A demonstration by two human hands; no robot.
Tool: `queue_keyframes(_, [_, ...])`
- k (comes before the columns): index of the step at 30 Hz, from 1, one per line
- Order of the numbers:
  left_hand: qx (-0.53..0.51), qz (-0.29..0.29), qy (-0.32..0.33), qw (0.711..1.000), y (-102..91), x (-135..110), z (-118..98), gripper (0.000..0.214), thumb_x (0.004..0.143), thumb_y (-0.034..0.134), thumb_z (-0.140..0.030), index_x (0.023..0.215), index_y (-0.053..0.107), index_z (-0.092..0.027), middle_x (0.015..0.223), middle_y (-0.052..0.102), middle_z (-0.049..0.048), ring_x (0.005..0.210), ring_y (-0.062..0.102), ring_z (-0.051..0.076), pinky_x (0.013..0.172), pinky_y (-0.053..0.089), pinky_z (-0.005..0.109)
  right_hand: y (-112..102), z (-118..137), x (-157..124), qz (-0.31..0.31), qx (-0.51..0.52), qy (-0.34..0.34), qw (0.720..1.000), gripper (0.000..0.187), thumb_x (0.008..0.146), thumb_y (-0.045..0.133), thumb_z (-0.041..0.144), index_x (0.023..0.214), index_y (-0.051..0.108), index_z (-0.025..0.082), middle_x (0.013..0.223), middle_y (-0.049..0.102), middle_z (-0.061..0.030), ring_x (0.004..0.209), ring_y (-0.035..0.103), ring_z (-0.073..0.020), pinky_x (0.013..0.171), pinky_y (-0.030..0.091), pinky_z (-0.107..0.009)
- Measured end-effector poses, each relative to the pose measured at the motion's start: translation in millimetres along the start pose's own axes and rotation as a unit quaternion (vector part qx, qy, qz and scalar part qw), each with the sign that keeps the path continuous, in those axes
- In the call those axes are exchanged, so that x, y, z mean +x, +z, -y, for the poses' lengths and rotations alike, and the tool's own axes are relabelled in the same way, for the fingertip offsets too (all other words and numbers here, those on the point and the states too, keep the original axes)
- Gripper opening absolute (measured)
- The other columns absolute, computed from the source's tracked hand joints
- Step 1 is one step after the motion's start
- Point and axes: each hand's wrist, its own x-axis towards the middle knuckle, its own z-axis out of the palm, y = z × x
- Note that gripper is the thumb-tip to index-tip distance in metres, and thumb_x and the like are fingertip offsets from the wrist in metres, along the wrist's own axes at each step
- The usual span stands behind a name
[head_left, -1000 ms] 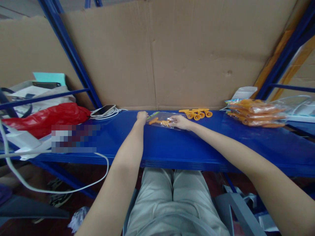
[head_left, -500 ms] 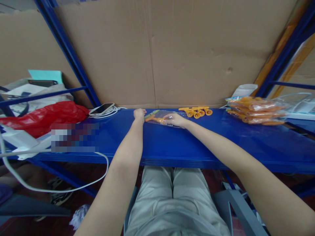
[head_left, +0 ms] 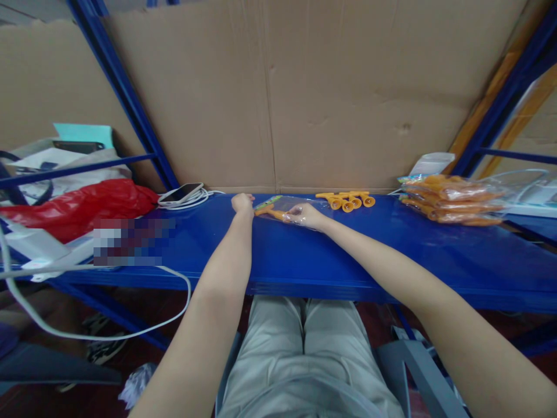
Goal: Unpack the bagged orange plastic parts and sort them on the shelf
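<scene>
A clear plastic bag (head_left: 282, 201) with a green header lies on the blue table, an orange toy horn (head_left: 264, 209) inside it. At the header end, my left hand (head_left: 242, 203) is closed on the bag's left edge, its fingertips mostly hidden. My right hand (head_left: 308, 216) reaches in from the other side, thumb and fingers closed round the toy horn's right end. Shiny plastic partly covers those fingers. Just right of the bag, several loose orange toy horns (head_left: 348, 201) lie in a row with their bells facing me.
A stack of bagged orange toys (head_left: 452, 200) sits at the right. To the left are a phone (head_left: 185, 194) on a coiled white cable, a red plastic bag (head_left: 87, 206) and a white power strip (head_left: 43, 247). Cardboard (head_left: 331, 93) walls the table's back; a cable loop hangs over the front edge.
My right hand has shifted slightly left, further along the toy horn in the bag. My left hand stays at the bag's header end, nearly still.
</scene>
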Motion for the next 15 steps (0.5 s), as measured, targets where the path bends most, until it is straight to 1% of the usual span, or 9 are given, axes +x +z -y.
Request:
queue_keyframes(2, [0.005, -0.001, 0.000, 1.000, -0.2, 0, 0, 0.021, 0.071, 0.046, -0.011, 0.062, 0.064, -0.016, 0.073, 0.075, 0.0108, 0.077, 0.073, 0.021, 0.062, 0.053, 0.028, 1, 2, -1, 0.005, 0.002, 0.011, 1.000, 0.029, 0.082, 0.070, 0.037, 0.085, 0.079, 0.009, 0.071, 0.071, -0.0036, 0.056, 0.051, -0.0095, 0.056, 0.034, -0.023])
queue_keyframes(4, [0.006, 0.002, -0.002, 1.000, -0.2, -1, 0, 0.021, 0.072, 0.045, -0.010, 0.060, 0.062, -0.017, 0.075, 0.075, 0.0113, 0.078, 0.072, 0.021, 0.062, 0.052, 0.028, 1, 4, -2, 0.008, 0.007, 0.019, 1.000, 0.029, 0.083, 0.068, 0.035, 0.086, 0.079, 0.009, 0.071, 0.071, -0.0038, 0.056, 0.050, -0.0093, 0.056, 0.035, -0.023])
queue_keyframes(7, [0.001, 0.009, -0.007, 1.000, 0.0, 0, 0, 0.022, 0.072, 0.045, -0.010, 0.055, 0.056, -0.017, 0.078, 0.075, 0.0117, 0.077, 0.072, 0.019, 0.066, 0.052, 0.027, 2, 7, -5, 0.011, 0.019, 0.013, 1.000, 0.027, 0.081, 0.070, 0.034, 0.087, 0.079, 0.009, 0.076, 0.072, -0.0050, 0.063, 0.056, -0.0115, 0.061, 0.039, -0.023])
queue_keyframes(10, [-0.005, 0.008, -0.009, 1.000, 0.4, 1, 0, 0.023, 0.072, 0.046, -0.010, 0.052, 0.055, -0.018, 0.072, 0.073, 0.0104, 0.077, 0.072, 0.020, 0.068, 0.053, 0.029, 1, 10, -8, 0.007, 0.035, 0.017, 0.999, 0.025, 0.077, 0.074, 0.034, 0.085, 0.078, 0.011, 0.079, 0.073, -0.0046, 0.069, 0.060, -0.0139, 0.065, 0.042, -0.024])
queue_keyframes(12, [-0.007, 0.007, -0.009, 1.000, 0.5, 0, 0, 0.024, 0.071, 0.044, -0.009, 0.051, 0.053, -0.018, 0.070, 0.073, 0.0098, 0.077, 0.072, 0.020, 0.067, 0.053, 0.028, 1, 12, -9, 0.006, 0.056, 0.033, 0.998, 0.024, 0.075, 0.076, 0.033, 0.084, 0.079, 0.011, 0.079, 0.074, -0.0042, 0.072, 0.061, -0.0148, 0.068, 0.044, -0.025])
queue_keyframes(15, [-0.006, 0.004, -0.005, 1.000, 0.5, -2, -1, 0.026, 0.072, 0.041, -0.007, 0.052, 0.051, -0.018, 0.072, 0.073, 0.0102, 0.078, 0.072, 0.019, 0.062, 0.051, 0.025, 0, 13, -8, 0.020, 0.091, 0.046, 0.995, 0.024, 0.074, 0.078, 0.033, 0.084, 0.079, 0.012, 0.082, 0.075, -0.0044, 0.076, 0.063, -0.0159, 0.073, 0.046, -0.026])
